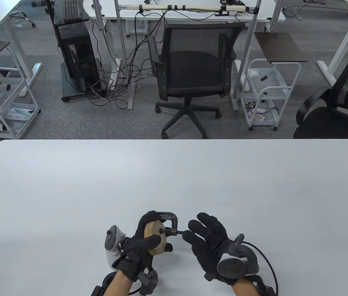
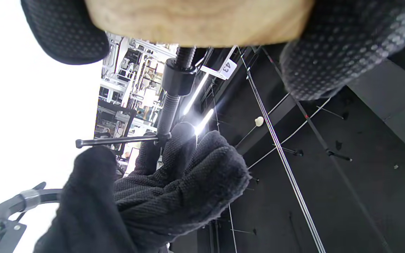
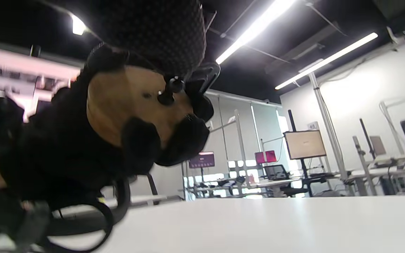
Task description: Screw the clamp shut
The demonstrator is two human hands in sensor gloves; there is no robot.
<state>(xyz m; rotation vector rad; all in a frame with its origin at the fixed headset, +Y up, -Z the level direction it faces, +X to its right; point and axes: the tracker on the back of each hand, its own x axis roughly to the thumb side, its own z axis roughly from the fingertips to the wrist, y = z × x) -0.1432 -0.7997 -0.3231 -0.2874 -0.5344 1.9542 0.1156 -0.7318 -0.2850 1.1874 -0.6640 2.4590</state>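
left hand (image 1: 140, 243) gripping wood disc (image 1: 155, 242) inside clamp (image 1: 167, 220), 6 o'clock on surface (image 1: 174, 178). right hand (image 1: 206, 236) pinching handle bar (image 2: 116, 141). risk: bar slips, disc twists loose.

We see black knit gloves with dotted grip texture on both the left hand (image 1: 140, 246) and the right hand (image 1: 211, 243). The left tracker (image 1: 112, 243) is white-grey; the right tracker (image 1: 232, 266) is dark grey, a black cable (image 1: 269, 262) looping at its three o'clock.
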